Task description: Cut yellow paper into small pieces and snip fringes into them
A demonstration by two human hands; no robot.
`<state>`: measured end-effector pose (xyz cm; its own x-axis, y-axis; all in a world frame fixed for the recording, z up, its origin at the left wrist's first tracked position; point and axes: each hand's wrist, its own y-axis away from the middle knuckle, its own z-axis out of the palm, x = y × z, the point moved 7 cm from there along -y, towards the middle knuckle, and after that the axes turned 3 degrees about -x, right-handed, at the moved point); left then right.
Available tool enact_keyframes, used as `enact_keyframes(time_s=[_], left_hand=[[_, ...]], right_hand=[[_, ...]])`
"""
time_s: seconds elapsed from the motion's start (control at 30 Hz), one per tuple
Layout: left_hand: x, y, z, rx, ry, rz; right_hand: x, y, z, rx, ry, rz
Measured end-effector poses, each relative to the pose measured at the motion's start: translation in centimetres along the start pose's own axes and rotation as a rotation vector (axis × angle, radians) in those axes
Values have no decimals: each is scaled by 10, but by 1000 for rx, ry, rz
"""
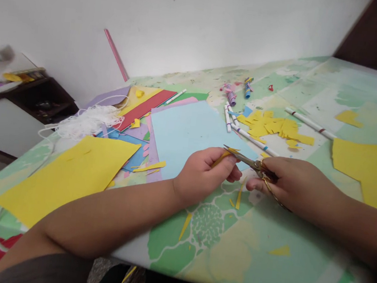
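My left hand [207, 173] is closed, pinching a small piece of yellow paper [221, 157] between thumb and fingers. My right hand [289, 180] grips a pair of scissors [252, 162] by the handles. The blades point left and lie at the edge of the yellow piece, close to my left fingertips; whether they are cutting through it I cannot tell. Beneath and beyond my hands lies a light blue sheet of paper [189, 130]. Thin yellow scraps [239, 197] lie on the tablecloth just below the scissors.
Cut yellow strips [275, 126] are heaped behind my hands, near white paper rolls [252, 136]. Yellow sheets lie left [69, 175] and right [372, 171]. Tangled white string [86, 123] and a red strip [147, 109] are at the left. Two small decorated rolls [229, 94] lie near the wall.
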<state>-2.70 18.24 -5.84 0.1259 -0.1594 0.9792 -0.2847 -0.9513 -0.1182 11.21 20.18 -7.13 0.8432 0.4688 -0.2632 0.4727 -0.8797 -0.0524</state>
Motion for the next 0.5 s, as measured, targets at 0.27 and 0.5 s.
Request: enact_keyframes(time_s=[0.27,0.5], left_hand=[[-4,-2,0,-11,48,-21],[3,0,-2,17,-2,32]], right_hand=[[-5,1,-3,-31,23,16],[-7,4,-4,-1,32,-22]])
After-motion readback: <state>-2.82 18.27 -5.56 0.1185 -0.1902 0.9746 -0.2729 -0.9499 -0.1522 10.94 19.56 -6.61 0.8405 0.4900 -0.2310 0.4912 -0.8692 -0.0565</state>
